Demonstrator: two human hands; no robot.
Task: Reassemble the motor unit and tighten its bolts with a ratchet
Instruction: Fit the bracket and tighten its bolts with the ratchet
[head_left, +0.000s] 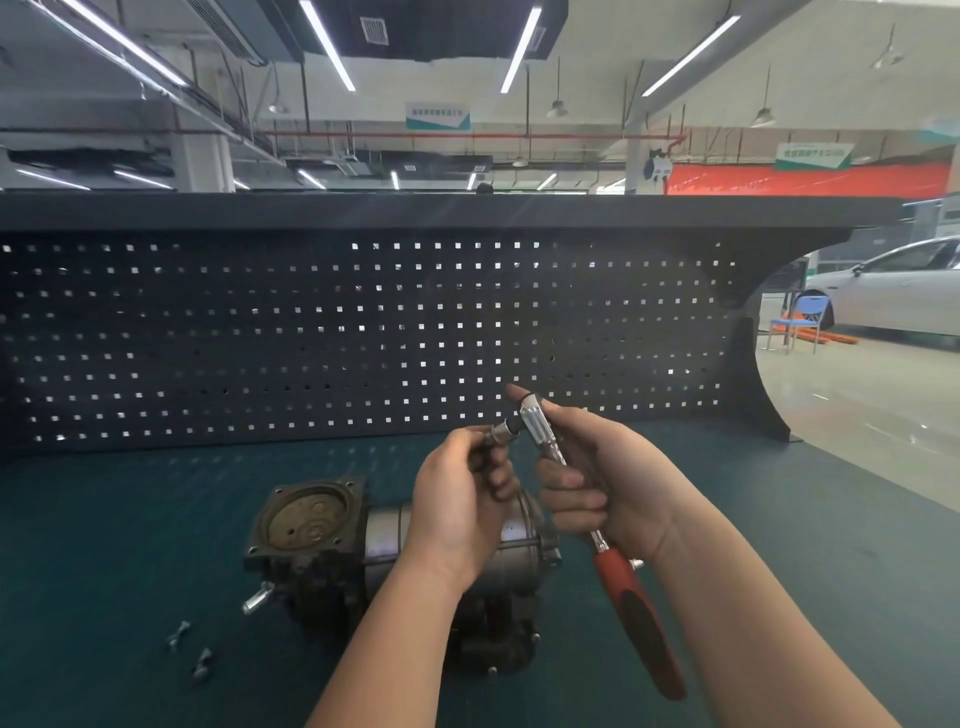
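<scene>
Two hands: both are raised above the bench, in front of the pegboard (363, 332).
Right hand (608, 488): your fingers are curled round the shank of the ratchet (618, 561), just below its head; the red and black handle hangs down and to the right, clear of the mat.
Left hand (457, 499): your fingers pinch a socket (503, 432) at the ratchet head; the near end of the socket is hidden inside your fingers.
Socket seating: you cannot tell whether it is fully on the drive, since the joint is small and partly covered.
Motor unit (311, 540): it lies on its side on the green mat (130, 545), below and behind your left hand; its square flange with the round brass-coloured face tilts up at the left.
Hidden part: your left wrist and forearm cover the middle of the motor housing, and its right end is largely behind both hands.
Loose bolts (188, 649): two lie on the mat, left of and nearer than the motor; they are blurred.
Edges: the pegboard closes the back of the bench; the mat's right edge gives onto open shop floor.
Open room: bare mat lies left of the motor and right of the ratchet handle.
</scene>
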